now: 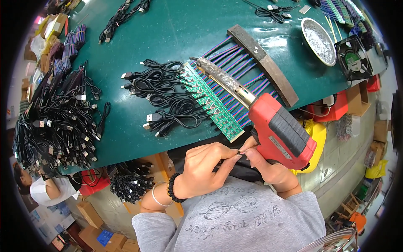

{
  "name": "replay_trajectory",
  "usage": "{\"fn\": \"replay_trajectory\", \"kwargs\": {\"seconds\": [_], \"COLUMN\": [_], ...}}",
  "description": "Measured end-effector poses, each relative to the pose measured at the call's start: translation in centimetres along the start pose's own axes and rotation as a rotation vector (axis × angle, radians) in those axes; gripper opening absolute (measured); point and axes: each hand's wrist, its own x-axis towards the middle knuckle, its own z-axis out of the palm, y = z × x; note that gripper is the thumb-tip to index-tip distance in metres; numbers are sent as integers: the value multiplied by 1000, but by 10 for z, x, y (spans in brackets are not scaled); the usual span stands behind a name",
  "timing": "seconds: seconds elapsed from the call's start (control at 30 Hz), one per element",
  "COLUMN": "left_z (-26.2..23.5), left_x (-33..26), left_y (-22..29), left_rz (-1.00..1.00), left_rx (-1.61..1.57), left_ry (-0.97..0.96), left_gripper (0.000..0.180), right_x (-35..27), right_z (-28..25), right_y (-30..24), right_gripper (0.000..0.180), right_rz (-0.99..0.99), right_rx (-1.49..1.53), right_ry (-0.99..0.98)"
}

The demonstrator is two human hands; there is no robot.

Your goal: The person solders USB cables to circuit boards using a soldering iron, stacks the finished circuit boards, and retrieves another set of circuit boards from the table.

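My left hand (205, 170) is closed in a pinch over the table's near edge, its fingertips on a small dark piece too small to name. Close against it, my right hand (270, 170) is wrapped round a red soldering gun (279, 126), its thumb and finger meeting the left fingertips. The gun's long metal barrel points far left over a green circuit board strip (210, 98). Coiled black USB cables (161, 90) run to the strip's left side. Multicoloured ribbon wires (235, 67) fan out from its right side and pass to a long dark metal bar (264, 63).
A big heap of black USB cables (58, 122) fills the table's left end. At the far right stand a metal bowl (318, 41) with silvery bits and a small black fan (353, 59). More cables (273, 13) lie at the back. A person (52, 191) sits at lower left.
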Motion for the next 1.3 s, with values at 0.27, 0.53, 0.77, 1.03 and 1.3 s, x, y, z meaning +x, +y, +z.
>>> {"fn": "replay_trajectory", "kwargs": {"seconds": [0.27,0.53,0.77,1.03,1.3], "left_z": [-7,-19,-26,-18,0], "left_x": [4,10,12,8,-1], "left_y": [7,5,7,1,2], "left_rz": [-77,295,395,422,412], "left_rx": [16,419,481,457,333], "left_ry": [-56,-130,-144,-116,68], "left_gripper": [15,20,26,23,23], "right_x": [-4,-3,-4,-6,-8], "right_z": [-2,-5,-5,0,11], "right_y": [1,7,1,1,18], "right_gripper": [13,17,20,18,61], "right_rz": [-8,69,229,107,-18], "right_rx": [-201,-143,218,-181,283], "right_ry": [22,-45,-20,50,228]}}
